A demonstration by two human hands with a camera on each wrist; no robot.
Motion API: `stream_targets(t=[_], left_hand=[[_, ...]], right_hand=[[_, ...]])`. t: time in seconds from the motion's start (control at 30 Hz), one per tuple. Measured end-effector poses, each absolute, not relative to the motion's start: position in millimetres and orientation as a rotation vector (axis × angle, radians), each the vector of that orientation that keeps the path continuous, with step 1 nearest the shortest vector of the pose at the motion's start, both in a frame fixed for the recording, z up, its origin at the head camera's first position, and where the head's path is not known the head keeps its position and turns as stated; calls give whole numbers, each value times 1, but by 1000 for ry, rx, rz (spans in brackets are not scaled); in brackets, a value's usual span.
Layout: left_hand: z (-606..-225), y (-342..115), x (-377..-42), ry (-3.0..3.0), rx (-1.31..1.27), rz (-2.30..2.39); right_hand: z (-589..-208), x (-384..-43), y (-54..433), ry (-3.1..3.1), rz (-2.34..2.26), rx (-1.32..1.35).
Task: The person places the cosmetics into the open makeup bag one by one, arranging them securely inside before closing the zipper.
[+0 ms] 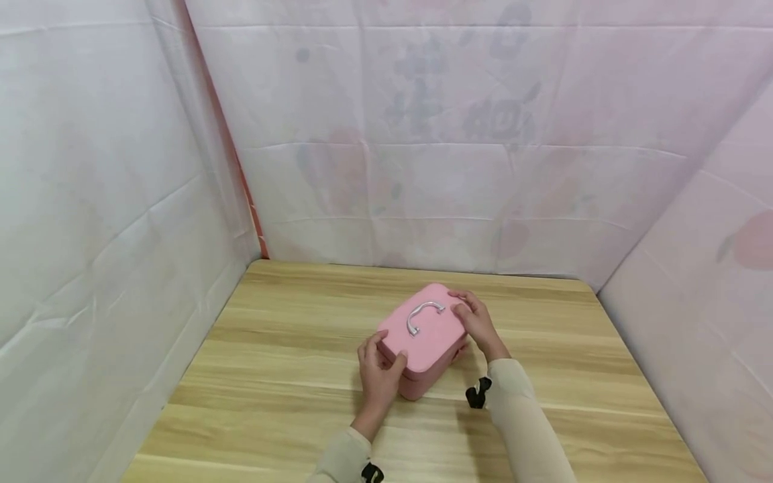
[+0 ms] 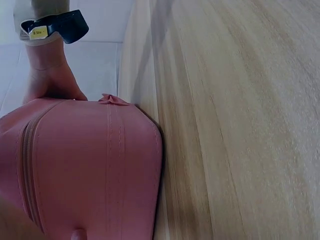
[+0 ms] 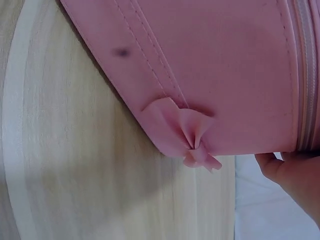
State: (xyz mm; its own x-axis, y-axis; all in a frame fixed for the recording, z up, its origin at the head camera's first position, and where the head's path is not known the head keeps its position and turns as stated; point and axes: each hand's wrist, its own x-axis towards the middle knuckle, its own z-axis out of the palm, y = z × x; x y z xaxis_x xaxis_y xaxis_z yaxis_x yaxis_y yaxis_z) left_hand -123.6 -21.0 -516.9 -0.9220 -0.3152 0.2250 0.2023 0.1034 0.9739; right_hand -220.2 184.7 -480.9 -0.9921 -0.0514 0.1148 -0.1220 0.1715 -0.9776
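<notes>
A pink zippered case (image 1: 423, 349) stands on the wooden table, turned diagonally. Across its flat lid rises a silver handle (image 1: 413, 322). My left hand (image 1: 379, 379) grips the near left corner at the lid, thumb on the near edge and fingers on the left edge. At the far right end my right hand (image 1: 479, 323) holds the lid's corner, thumb on top. A zipper (image 3: 306, 75) runs below the lid in the right wrist view, and a pink bow (image 3: 182, 127) sticks out from the side. The left wrist view shows a plain stitched side (image 2: 85, 165).
Wooden tabletop (image 1: 290, 335) extends around the case. Pale printed cloth (image 1: 423, 201) hangs behind, with cloth walls at the left (image 1: 121, 235) and right (image 1: 694, 288). Black devices (image 1: 477, 394) are strapped at both cream sleeves.
</notes>
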Motion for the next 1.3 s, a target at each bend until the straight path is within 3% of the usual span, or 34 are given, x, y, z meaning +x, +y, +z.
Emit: stream_targets(t=[0.17, 0.4, 0.57, 0.87, 1.3], left_hand=[[-515, -25, -129, -2026, 79, -1857], [-485, -37, -140, -1991, 2, -1915], [-495, -45, -158, -2049, 65, -1952], [-512, -56, -189, -2107, 138, -1964], [-511, -64, -197, -2155, 110, -2034]], right_hand=[[-501, -226, 186, -2292, 1975, 62], [-509, -214, 178, -2208, 1890, -120], [-509, -203, 173, -2171, 1892, -186], [-513, -175, 178, -2179, 2021, -171], [-516, -168, 181, -2170, 2053, -138]])
